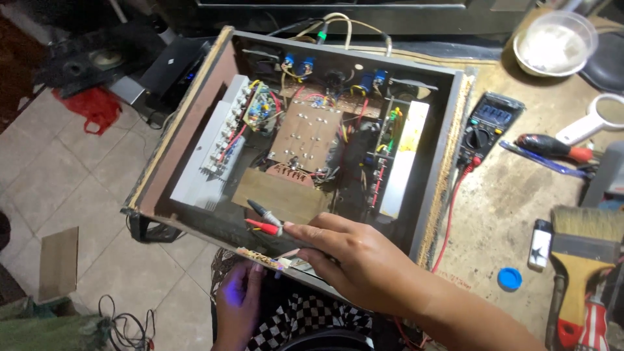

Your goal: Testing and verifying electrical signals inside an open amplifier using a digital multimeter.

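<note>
Red and black probes (263,218) stick out side by side from the right hand (354,263), pinched between thumb and curled fingers, their tips aimed left over the near edge of the open chassis (195,110). The right forearm comes in from the lower right, wrist bent slightly inward, knuckles up. The probes sit just above a narrow circuit strip (263,259) at the front lip of the chassis. Below it, the left hand (239,305) reaches up from the lap, fingertips closed on the underside of that strip; the palm faces away and the thumb is hidden.

Inside the chassis lie a brown board (307,133), heatsinks on both sides and tangled wires. A red lead (448,214) runs along the chassis's right wall up to a multimeter (486,127) on the bench. Farther right lie a screwdriver (552,147), a paintbrush (582,260), a blue cap (509,279) and a white bowl (556,44).
</note>
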